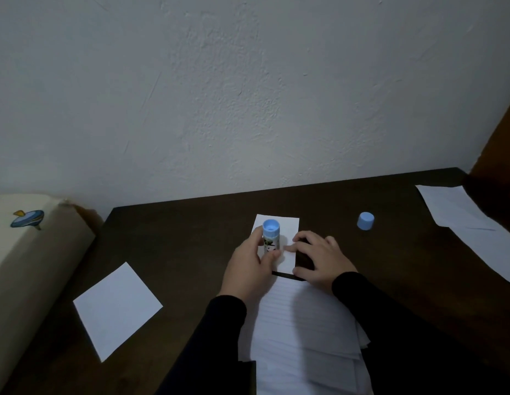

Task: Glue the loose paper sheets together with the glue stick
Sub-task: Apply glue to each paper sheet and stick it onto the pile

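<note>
A dark desk (191, 252) against a rough white wall, with paper being glued.

The left hand (249, 269) grips the uncapped glue stick (270, 238) upright on a small white sheet (288, 226), while the right hand (319, 258) rests with fingers spread, pinning that sheet's edge flat. The blue cap (365, 220) stands well apart to the right; a lined stack (302, 323) lies nearer the person, a loose square sheet (117, 309) to the left, another sheet (470, 223) far right. To glue well, I'd judge: keep the paper held down, stroke evenly out to the edges, press lightly so it doesn't wrinkle.
</note>
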The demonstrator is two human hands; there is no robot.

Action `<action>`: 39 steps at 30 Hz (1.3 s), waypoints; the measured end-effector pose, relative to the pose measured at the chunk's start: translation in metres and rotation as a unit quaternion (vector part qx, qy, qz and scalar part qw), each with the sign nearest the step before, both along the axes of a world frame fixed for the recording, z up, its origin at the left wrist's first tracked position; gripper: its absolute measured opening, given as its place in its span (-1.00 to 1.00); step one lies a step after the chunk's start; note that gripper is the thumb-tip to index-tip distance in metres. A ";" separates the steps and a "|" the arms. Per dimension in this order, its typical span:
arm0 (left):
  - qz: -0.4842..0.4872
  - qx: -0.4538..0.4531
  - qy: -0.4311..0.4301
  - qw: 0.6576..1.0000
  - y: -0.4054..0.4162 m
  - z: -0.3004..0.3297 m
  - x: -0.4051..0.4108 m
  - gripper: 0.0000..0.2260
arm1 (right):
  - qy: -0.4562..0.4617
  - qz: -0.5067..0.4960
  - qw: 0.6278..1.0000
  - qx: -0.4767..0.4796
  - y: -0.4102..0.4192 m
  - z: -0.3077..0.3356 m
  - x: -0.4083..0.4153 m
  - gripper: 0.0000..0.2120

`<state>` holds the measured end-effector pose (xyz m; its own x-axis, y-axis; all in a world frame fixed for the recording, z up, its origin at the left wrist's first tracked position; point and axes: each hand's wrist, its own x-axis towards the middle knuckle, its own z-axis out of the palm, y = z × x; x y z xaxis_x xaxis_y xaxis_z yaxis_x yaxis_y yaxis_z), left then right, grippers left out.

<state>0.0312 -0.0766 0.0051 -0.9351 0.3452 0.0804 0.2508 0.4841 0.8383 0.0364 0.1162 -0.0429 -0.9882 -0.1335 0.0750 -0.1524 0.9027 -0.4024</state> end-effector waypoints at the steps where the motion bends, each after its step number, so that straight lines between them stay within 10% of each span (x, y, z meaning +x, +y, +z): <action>1: 0.008 -0.003 -0.005 1.000 -0.002 0.000 -0.002 -0.74 | 0.000 0.000 1.000 0.003 0.000 0.000 0.000 -0.52; 21: 0.220 0.115 -0.021 0.969 -0.036 -0.005 -0.023 -0.68 | -0.014 -0.017 0.999 0.024 -0.005 0.001 0.001 -0.51; 39: 0.174 0.073 0.000 0.982 -0.032 -0.010 -0.022 -0.77 | 0.033 -0.067 0.996 0.056 -0.007 0.002 0.005 -0.57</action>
